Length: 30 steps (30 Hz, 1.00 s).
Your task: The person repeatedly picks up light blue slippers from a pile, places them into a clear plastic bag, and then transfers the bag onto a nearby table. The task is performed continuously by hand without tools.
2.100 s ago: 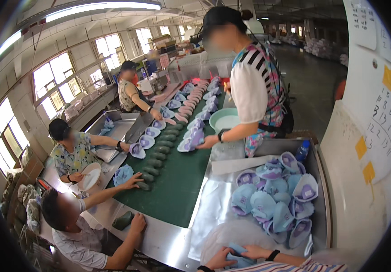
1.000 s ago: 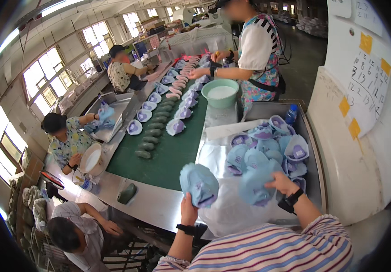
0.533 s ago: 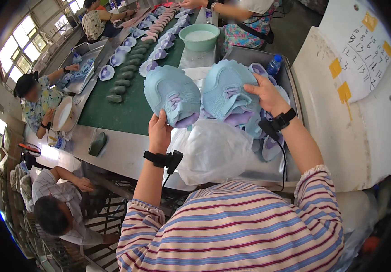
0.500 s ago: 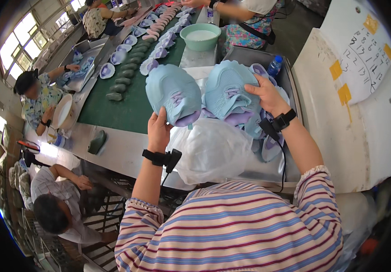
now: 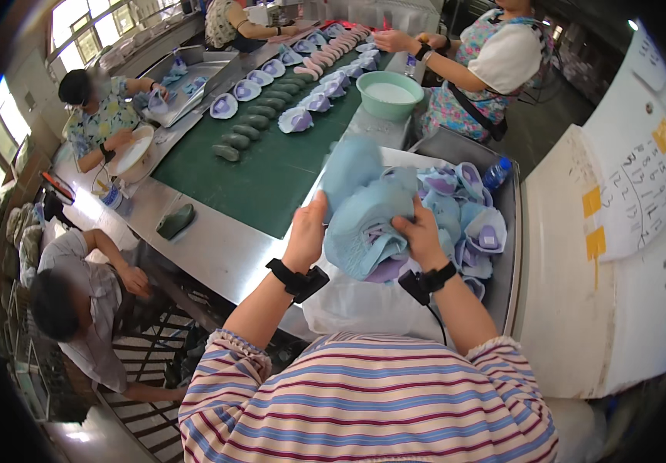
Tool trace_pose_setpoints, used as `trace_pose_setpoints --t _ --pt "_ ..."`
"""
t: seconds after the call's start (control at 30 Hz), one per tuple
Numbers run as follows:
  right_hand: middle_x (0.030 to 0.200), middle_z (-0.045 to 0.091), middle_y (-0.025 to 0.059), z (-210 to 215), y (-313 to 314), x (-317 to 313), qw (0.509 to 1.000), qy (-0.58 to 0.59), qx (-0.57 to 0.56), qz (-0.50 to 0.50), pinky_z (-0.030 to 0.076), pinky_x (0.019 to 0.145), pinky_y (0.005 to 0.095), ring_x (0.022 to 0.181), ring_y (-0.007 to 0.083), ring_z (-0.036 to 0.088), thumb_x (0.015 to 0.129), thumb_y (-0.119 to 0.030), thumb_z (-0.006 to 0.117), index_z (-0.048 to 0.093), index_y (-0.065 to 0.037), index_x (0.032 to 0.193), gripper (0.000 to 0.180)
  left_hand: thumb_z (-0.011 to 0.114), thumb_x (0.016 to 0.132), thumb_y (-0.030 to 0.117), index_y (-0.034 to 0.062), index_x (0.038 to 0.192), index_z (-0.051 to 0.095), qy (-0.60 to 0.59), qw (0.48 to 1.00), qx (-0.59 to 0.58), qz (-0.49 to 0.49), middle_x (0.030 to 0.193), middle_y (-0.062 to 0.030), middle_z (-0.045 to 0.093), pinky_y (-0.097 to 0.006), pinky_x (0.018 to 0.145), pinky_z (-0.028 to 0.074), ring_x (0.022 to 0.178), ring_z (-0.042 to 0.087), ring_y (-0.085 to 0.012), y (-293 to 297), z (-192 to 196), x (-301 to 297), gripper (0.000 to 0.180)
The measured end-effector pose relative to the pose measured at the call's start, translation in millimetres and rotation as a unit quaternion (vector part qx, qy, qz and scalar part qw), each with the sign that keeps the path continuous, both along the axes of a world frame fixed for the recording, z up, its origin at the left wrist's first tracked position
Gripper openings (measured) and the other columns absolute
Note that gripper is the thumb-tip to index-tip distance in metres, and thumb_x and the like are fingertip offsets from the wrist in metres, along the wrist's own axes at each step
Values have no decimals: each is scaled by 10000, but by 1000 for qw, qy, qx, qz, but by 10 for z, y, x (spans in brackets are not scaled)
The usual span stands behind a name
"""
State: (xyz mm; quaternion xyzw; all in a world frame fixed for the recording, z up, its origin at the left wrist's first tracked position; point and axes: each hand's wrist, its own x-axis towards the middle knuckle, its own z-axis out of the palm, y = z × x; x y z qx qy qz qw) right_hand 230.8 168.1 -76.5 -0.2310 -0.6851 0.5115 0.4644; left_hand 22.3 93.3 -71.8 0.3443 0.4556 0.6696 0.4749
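Note:
Two light blue shoe uppers with lilac lining are brought together in front of my chest. My left hand [image 5: 307, 235] grips one, the rear shoe upper [image 5: 352, 171], which is smeared by motion. My right hand [image 5: 424, 235] pinches the other, the nearer shoe upper [image 5: 360, 238], by its right side, thumb on top. The nearer one overlaps the lower part of the rear one, so where my left fingertips sit is partly hidden. Below both lies a clear plastic bag [image 5: 375, 309] on the metal tabletop.
A metal tray [image 5: 512, 262] on the right holds piled shoe uppers [image 5: 445, 208] and a blue bottle [image 5: 496, 174]. Dark green shoe lasts [image 5: 252, 122] and more uppers line the green conveyor belt [image 5: 271, 166]. A green basin [image 5: 389, 94] stands beyond. Several co-workers are around.
The two shoe uppers, held apart before, have come together and now overlap. My hands moved closer to each other, and the view has shifted, showing more of the tray's pile.

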Motion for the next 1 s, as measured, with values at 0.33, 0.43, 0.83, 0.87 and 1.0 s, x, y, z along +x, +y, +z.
trace_pose_setpoints --t 0.33,0.43,0.83,0.87,1.0 --pt "1227 463 99 149 -334 189 986 3 141 94 374 927 354 1096 250 475 673 -90 756 659 10 924 287 330 1011 359 -25 1154 530 -14 998 19 51 1059 -120 635 -342 748 549 903 649 -220 -39 43 -510 457" --pt "1284 443 97 -48 -122 161 982 19 -144 121 348 976 338 1193 239 424 694 -104 750 671 5 973 309 474 945 331 -29 1229 505 80 972 -103 -195 1196 -153 577 -325 891 469 1052 584 -205 -165 -445 -364 459" --pt "1186 582 83 -601 -177 260 902 -198 -297 243 383 974 334 1091 232 543 855 -213 654 567 7 1202 420 632 842 200 -9 1240 530 194 941 -46 -273 1134 -106 619 -317 930 422 1047 562 -187 -411 -949 11 461" --pt "1149 603 71 -705 -146 322 889 -103 -382 231 401 954 334 1058 219 561 856 -199 652 565 8 1203 413 628 846 212 -8 1231 535 169 942 -92 -276 1127 -109 621 -315 915 427 1032 562 -182 -382 -837 -94 454" --pt "1113 617 53 -1007 47 411 855 -22 -447 262 460 866 319 992 181 587 847 -125 647 558 9 1207 394 628 845 253 -6 1217 542 173 923 -164 -302 1079 -114 637 -307 872 444 981 574 -173 -278 -667 -347 461"
